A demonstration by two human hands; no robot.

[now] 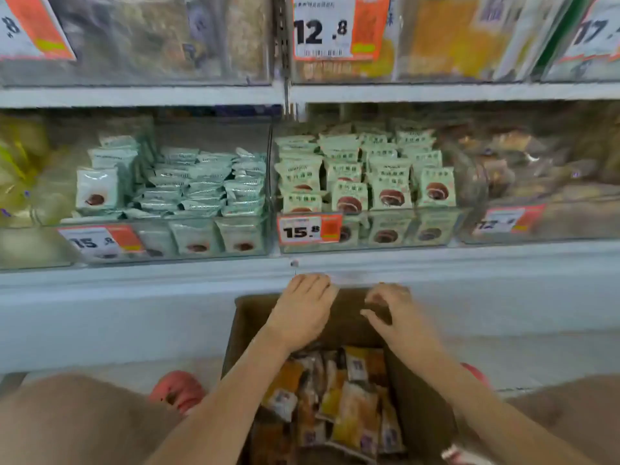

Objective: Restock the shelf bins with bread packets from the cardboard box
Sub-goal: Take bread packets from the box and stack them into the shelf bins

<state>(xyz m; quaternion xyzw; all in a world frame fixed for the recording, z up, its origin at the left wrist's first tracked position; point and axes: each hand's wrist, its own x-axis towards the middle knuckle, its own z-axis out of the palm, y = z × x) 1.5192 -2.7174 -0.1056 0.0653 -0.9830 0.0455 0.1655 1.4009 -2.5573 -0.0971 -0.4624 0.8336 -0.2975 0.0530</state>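
Here the shelf (436,260) spans the frame at twelve o'clock, its clear bins (372,229) stocked with pale green packets (391,193). Below, at six o'clock, the cardboard box (422,414) holds orange-yellow bread packets (355,411). Above its far end hover the left hand (303,313) and right hand (396,313), each grip released, fingers loosely curled, holding nothing.

Both hands (303,312) (394,313) over open cardboard box (241,330)

Cardboard box (241,333) below shelf bins (369,229); bread packets (349,404) inside box; hands (345,313) above.
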